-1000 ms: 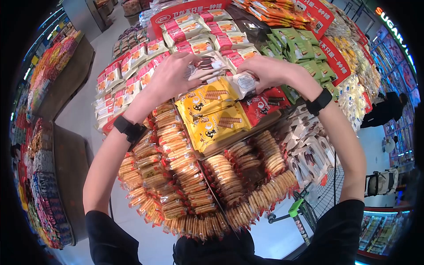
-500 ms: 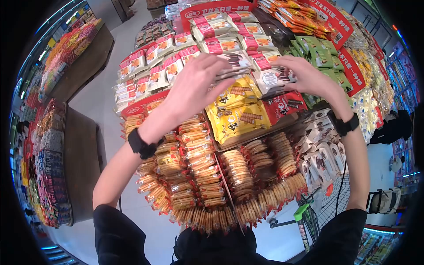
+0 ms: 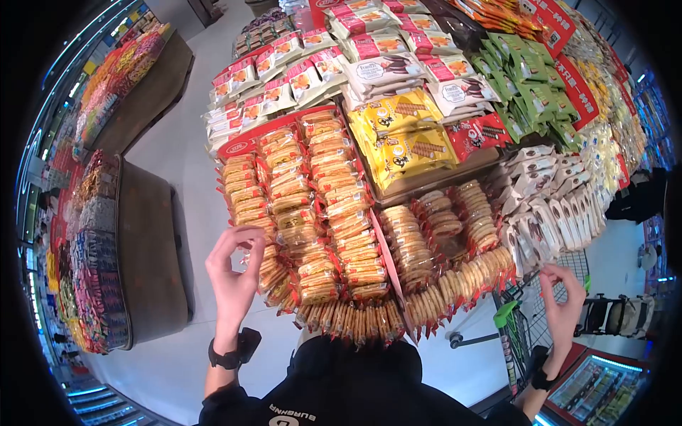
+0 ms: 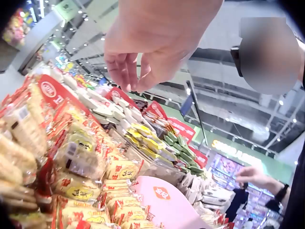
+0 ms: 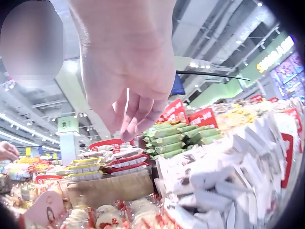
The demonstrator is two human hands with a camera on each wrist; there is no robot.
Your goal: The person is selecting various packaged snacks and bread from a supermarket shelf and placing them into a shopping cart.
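Observation:
My left hand (image 3: 233,284) hovers beside the left edge of the display, its fingers loosely bent and nothing between them. Closest to it are stacked clear packets of round crackers (image 3: 288,192). My right hand (image 3: 565,305) hangs empty at the lower right, fingertips near the white upright snack packets (image 3: 550,224). Farther in, yellow wafer-roll packets (image 3: 412,149) lie stacked beside red packets (image 3: 477,135). Behind them rest two piles of white packets with dark pictures, a left pile (image 3: 383,71) and a right pile (image 3: 462,92).
A pink divider (image 3: 391,266) parts the cracker rows. Green packets (image 3: 529,85) and pink-and-white packets (image 3: 302,78) fill the back. A wire cart (image 3: 522,298) stands at the lower right. Another display (image 3: 149,248) stands left across the aisle.
Both hands have left the white packets behind the yellow ones and drawn back toward the body, the left to the left and the right to the right. Those white packets now lie stacked.

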